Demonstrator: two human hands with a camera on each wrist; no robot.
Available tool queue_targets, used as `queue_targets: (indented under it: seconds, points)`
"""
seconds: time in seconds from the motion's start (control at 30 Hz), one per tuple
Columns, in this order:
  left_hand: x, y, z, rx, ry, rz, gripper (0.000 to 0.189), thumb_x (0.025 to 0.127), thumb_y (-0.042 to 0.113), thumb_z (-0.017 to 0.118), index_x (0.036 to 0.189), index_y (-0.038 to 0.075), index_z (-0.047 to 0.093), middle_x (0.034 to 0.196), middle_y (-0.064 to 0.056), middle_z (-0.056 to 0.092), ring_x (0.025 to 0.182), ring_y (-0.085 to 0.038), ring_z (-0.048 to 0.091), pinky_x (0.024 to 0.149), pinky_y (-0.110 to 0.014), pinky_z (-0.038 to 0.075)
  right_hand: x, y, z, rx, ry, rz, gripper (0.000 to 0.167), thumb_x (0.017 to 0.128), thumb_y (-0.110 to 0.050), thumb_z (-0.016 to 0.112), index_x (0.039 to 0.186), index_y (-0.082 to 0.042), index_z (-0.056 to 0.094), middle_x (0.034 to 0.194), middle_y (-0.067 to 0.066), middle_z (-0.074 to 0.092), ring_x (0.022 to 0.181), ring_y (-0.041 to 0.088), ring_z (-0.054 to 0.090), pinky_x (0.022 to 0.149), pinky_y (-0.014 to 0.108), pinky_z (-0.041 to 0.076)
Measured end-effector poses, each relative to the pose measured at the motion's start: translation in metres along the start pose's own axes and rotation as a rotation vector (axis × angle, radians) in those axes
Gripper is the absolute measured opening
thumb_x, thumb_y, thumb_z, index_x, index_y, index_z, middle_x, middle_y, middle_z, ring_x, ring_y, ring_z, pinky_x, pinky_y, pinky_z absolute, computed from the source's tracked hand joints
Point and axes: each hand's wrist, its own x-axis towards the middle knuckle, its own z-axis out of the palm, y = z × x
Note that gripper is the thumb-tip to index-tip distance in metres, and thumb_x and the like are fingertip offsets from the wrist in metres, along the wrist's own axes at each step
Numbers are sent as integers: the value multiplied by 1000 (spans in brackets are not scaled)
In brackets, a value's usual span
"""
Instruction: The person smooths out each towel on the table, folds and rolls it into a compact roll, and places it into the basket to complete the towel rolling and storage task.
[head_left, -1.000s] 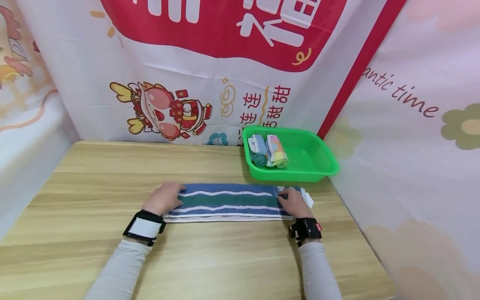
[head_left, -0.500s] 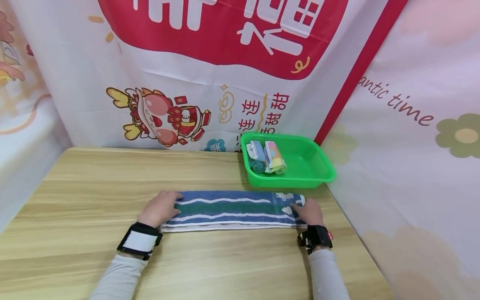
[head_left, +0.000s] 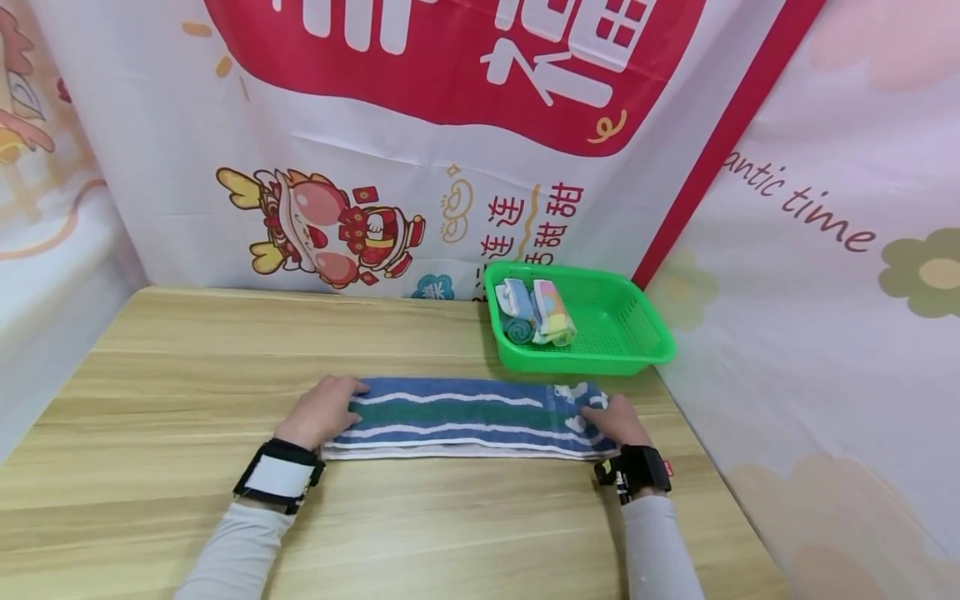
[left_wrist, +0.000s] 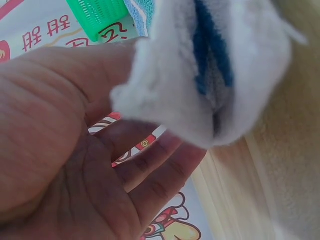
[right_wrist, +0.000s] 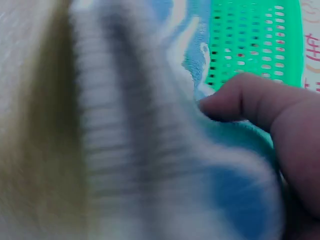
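Observation:
A folded blue and green towel [head_left: 457, 415] with wavy white stripes lies lengthwise across the table. My left hand [head_left: 318, 415] grips its left end, thumb on top; in the left wrist view, the folded white edge [left_wrist: 200, 100] sits between thumb and fingers. At the other end, my right hand [head_left: 621, 419] pinches the towel with its thumb over the cloud-patterned part. That end bends up slightly. In the right wrist view, the right thumb [right_wrist: 235, 100] presses on the cloth, and the other fingers are mostly hidden.
Behind the towel's right part stands a green plastic basket [head_left: 577, 364], holding a rolled blue towel [head_left: 516, 310] and a rolled multicoloured towel [head_left: 553, 312] on its left side. Printed cloth backdrops [head_left: 337, 142] rise behind and to the right of the wooden table [head_left: 420, 517].
My right hand has slid right along the towel to its end and holds it there, where the cloth has bent up a little. The left hand stays at the left end.

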Motion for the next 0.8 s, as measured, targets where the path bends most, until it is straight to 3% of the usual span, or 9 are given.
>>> queue_targets:
  seconds: [0.1,0.23,0.33,0.43,0.57,0.8]
  points:
    - [0,0,0,0,-11,-3,43,87,3,75,129,-6,65,130,-25,65,124,-47,56,104,-60,46,-6,-4,-8,25,-17,-17,43,95,-27,64,112,13,57,100,22,61,80,28,62,68,37,52]
    - [1,0,-1,1,-14,-2,43,88,3,75,129,-6,65,131,-26,64,124,-47,56,104,-60,45,-11,-9,-20,66,9,-69,31,97,-26,65,97,3,55,84,10,53,74,21,53,62,34,45]
    - [1,0,-3,0,-11,-2,43,88,3,75,129,-6,65,131,-26,64,125,-47,56,105,-60,44,-14,-16,-27,90,46,-144,32,96,-27,68,85,-3,50,76,4,45,69,18,47,60,32,40]
    - [1,1,-5,-2,-11,3,43,88,3,75,129,-6,65,131,-26,64,125,-47,56,105,-61,44,-15,-25,-32,119,85,-207,34,95,-29,71,83,-3,52,75,4,49,67,17,48,60,30,41]
    - [1,1,-7,-8,-22,20,43,88,4,75,129,-6,65,132,-26,63,124,-47,56,105,-60,45,-18,-37,-33,154,114,-229,32,94,-33,73,90,-3,62,79,5,60,68,15,56,62,29,47]
    - [1,-6,-11,-61,-67,34,44,90,3,73,132,-5,63,136,-27,60,128,-46,54,106,-60,44,-16,-66,-21,241,70,-284,29,92,-24,75,101,4,70,81,8,66,67,14,60,59,26,51]
